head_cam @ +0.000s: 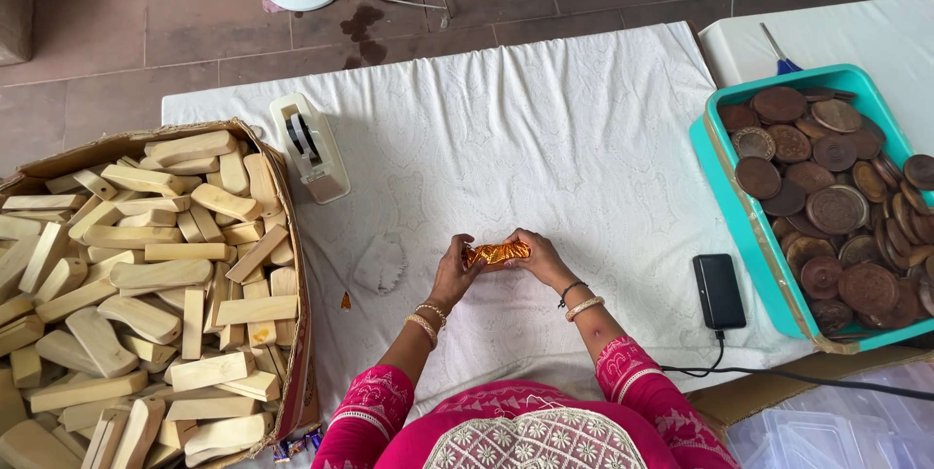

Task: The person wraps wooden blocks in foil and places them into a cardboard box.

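Note:
Both my hands hold one small oblong piece wrapped in shiny orange-gold foil just above the white cloth-covered table. My left hand grips its left end, and my right hand grips its right end with the fingers curled over the foil. What lies under the foil is hidden. Bangles sit on both wrists, and pink embroidered sleeves show at the bottom of the view.
A cardboard box full of pale wooden blocks stands at the left. A white tape dispenser sits beside it. A teal tray of brown round discs is at the right, with a black phone on a cable and blue scissors nearby.

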